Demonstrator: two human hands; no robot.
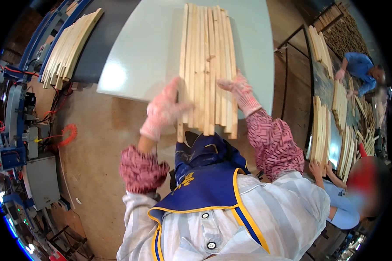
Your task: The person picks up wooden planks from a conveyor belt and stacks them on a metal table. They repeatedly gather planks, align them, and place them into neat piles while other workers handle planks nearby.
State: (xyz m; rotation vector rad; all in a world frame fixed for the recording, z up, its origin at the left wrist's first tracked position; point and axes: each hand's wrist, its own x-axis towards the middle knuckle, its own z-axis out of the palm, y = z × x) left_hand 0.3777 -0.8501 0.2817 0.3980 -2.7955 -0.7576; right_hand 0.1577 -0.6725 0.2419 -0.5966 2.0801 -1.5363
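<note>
Wooden sticks (207, 48) are pointing away from you, lying between your wide-spread left hand (162, 109) and your wide right hand (241, 90).

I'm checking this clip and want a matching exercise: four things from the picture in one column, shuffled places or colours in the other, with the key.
Things
1. Central wooden strips
2. Apron
3. Coiled hose
4. Right hand

Places or colours
A. Orange-red, on the picture's left side
B. At the right side of the central strips
C. Dark blue with yellow edging
D. Side by side, near ends past the edge of the pale table

Right pairs: 1-D, 2-C, 3-A, 4-B.
</note>
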